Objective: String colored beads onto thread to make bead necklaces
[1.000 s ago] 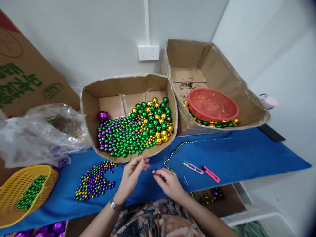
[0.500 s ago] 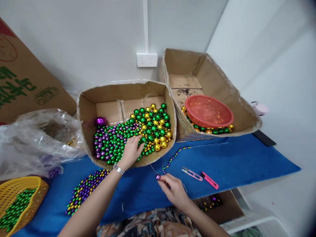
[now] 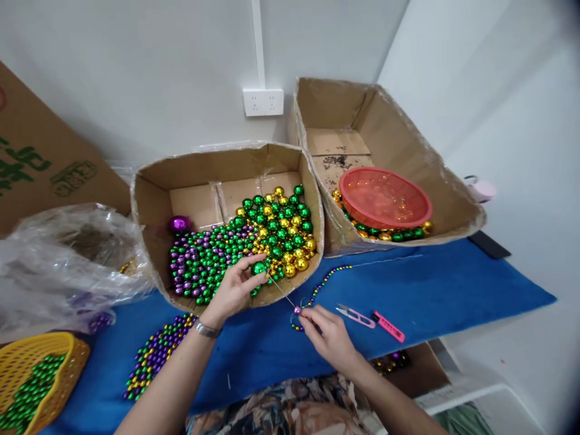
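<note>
Left of the bead-filled cardboard box (image 3: 194, 172), a yellow basket (image 3: 70, 377) is holding small green beads (image 3: 34, 386). Over the box's front rim, my half-curled left hand (image 3: 231, 293) is pinching a large green bead (image 3: 258, 268) beside a needle (image 3: 283, 292). In front of the box, my right hand (image 3: 333, 338), fingertips together, is gripping a purple bead (image 3: 297, 310) on the needle. Pink snips (image 3: 357, 316) are lying right of the box.

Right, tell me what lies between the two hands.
In the head view: a thin needle, with a green bead at the left hand and a purple bead at the right hand; beneath lie the box's front rim and the blue cloth.
</note>
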Available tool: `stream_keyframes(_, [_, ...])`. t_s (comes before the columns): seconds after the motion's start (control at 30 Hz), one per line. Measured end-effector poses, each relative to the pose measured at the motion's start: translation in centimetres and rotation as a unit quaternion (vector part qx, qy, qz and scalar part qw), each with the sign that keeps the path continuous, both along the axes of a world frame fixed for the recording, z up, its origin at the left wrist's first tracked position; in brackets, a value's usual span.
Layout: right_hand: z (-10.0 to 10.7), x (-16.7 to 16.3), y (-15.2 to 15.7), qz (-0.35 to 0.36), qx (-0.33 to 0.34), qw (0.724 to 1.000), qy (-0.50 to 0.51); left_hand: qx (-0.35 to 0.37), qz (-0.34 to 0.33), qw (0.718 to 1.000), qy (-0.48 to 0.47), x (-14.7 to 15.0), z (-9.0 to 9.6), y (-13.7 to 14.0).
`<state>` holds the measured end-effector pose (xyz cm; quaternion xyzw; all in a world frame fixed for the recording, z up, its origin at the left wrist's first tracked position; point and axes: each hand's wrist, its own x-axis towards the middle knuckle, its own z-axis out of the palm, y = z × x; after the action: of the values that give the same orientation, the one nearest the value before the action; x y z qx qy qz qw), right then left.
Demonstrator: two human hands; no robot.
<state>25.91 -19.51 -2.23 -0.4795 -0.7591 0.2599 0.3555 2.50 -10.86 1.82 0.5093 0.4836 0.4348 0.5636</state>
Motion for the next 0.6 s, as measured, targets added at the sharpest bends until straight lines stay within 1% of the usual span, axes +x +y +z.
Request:
stream_keyframes(0.1, [-0.2,0.0,0.4,0.007,0.017,1.000,-0.021,-0.034,0.020,0.998,-0.054,-0.1,0.3,-0.9])
stream_keyframes(0.23, [-0.6,-0.1,0.5,0.010,0.028,0.999,-0.037,-0.036,0.057,0.993,-0.094,-0.3,0.2,-1.2])
stream_keyframes(0.33, [-0.7,0.1,0.6,0.011,0.036,0.998,-0.053,-0.036,0.057,0.993,-0.098,-0.6,0.1,-1.2])
stream_keyframes(0.43, [-0.8,0.4,0.6,0.013,0.044,0.995,-0.088,-0.012,0.045,0.998,-0.048,-1.0,0.2,-1.4])
stream_keyframes(0.53, [-0.8,0.5,0.6,0.016,0.066,0.988,-0.138,0.049,0.029,0.997,0.048,-1.3,0.3,-1.8])
stream_keyframes(0.57, [-0.8,0.4,0.6,0.017,0.075,0.986,-0.151,0.055,0.019,0.996,0.066,-1.2,0.3,-2.1])
stream_keyframes(0.6, [-0.8,0.2,0.6,0.018,0.083,0.984,-0.159,0.046,0.007,0.997,0.069,-1.1,0.3,-2.3])
